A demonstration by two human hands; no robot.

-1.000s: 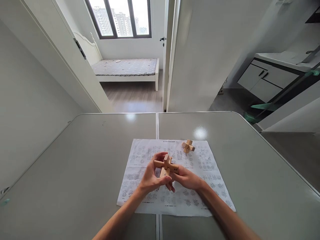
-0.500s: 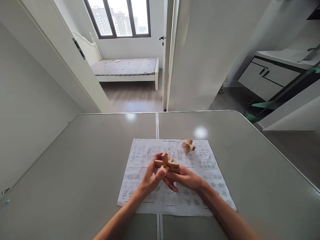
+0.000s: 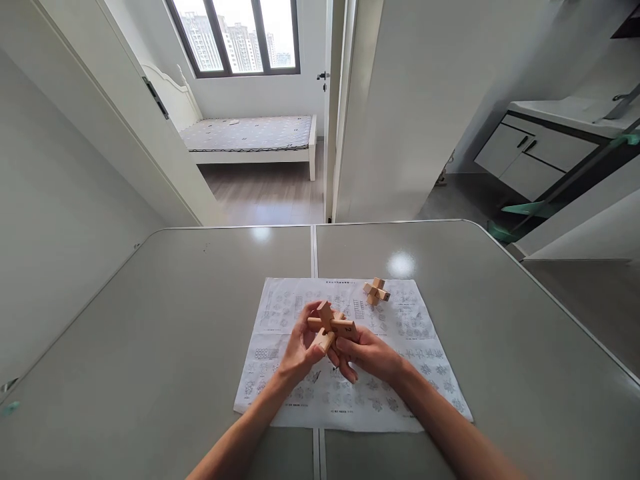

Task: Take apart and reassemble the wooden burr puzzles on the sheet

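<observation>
Both of my hands hold a wooden burr puzzle [image 3: 331,325] of crossed light-wood bars just above a printed instruction sheet [image 3: 400,333]. My left hand [image 3: 299,353] pinches its left side with fingers curled round the bars. From the right, my right hand [image 3: 367,352] grips the bar that carries a dark number mark. A second, smaller wooden cross puzzle [image 3: 377,291] sits on the sheet's far right part, untouched.
The sheet lies across the seam of a grey folding table [image 3: 150,320] with rounded far corners. Beyond the table are an open door [image 3: 333,107], a bedroom with a bed [image 3: 250,137], and a cabinet [image 3: 530,160] at the right.
The held puzzle has tilted and rotated a little between my fingers; my hands shifted slightly toward the far side. The small puzzle stayed put.
</observation>
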